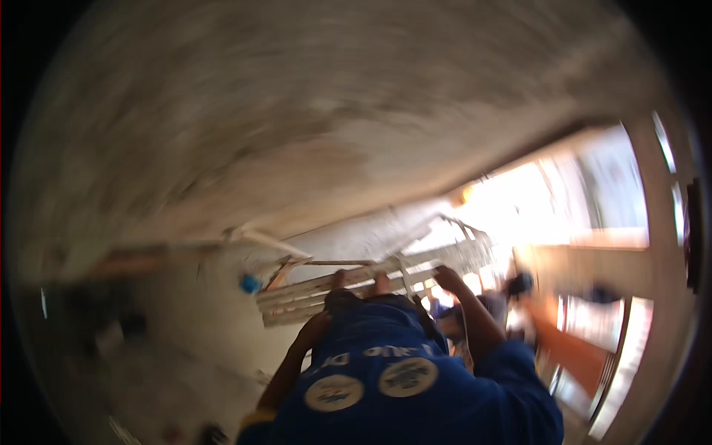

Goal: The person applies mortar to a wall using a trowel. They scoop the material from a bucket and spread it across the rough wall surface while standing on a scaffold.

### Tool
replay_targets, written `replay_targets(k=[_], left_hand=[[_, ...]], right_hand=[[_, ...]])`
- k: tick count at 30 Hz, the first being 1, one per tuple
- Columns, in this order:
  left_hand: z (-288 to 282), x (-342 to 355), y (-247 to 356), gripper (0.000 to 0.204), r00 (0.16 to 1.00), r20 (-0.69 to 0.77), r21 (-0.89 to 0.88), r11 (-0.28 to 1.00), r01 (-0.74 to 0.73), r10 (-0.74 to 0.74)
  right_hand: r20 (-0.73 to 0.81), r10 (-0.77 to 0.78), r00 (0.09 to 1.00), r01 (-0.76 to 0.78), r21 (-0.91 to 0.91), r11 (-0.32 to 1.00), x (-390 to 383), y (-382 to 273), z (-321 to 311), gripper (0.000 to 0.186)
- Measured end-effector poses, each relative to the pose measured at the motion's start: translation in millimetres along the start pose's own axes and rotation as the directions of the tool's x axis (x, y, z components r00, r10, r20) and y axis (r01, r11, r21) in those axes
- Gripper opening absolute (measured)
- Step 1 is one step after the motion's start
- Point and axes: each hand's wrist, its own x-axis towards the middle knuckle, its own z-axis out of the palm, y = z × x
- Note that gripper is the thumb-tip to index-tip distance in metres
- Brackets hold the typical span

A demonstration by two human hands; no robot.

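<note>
The picture is smeared by motion. A pale wooden slatted frame [311, 295] lies across the middle, just past my blue shirt [400, 371] with its two round badges. My left hand [340, 279] grips the frame's near rail, its forearm rising from the lower left. My right hand [448, 279] is closed over the same rail further right, the arm coming out of a blue sleeve. The fingers are too blurred to make out singly.
A large rough grey concrete surface [297, 111] fills the upper half. A small blue round thing [250, 283] sits left of the frame. Another person's dark head [520, 284] shows at right, near a brown wooden rail [575, 348] and a bright opening [519, 200].
</note>
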Motion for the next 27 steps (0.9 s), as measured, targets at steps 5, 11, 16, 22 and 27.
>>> replay_targets(k=[5, 11, 16, 22, 27], left_hand=[[-29.0, -19.2, -8.4, 0.059, 0.958, 0.259, 0.096, 0.991, 0.096, -0.119], [-94.8, -15.8, 76.4, 0.074, 0.919, 0.143, 0.455, 0.849, 0.268, -0.367], [-131.7, 23.9, 89.2, 0.080, 0.914, 0.185, 0.429, 0.866, 0.257, -0.362], [-130.2, 64.4, 77.3, 0.079, 0.879, 0.197, 0.423, 0.846, 0.323, -0.434], [-116.8, 63.9, 90.1, 0.073, 0.899, 0.254, 0.433, 0.873, 0.224, -0.356]], right_hand=[[-0.034, 0.196, 0.980, -0.181, 0.255, 0.950, -41.3, -25.5, 33.3, 0.035], [0.092, 0.394, 0.914, -0.402, 0.329, 0.855, -123.3, -39.2, 78.3, 0.039], [0.023, 0.509, 0.860, -0.485, 0.341, 0.805, -169.4, -41.6, 102.9, 0.034], [-0.013, 0.567, 0.823, -0.512, 0.412, 0.753, -157.5, -75.7, 83.6, 0.036], [-0.024, 0.536, 0.844, -0.469, 0.454, 0.758, -141.3, -102.6, 64.1, 0.035]])
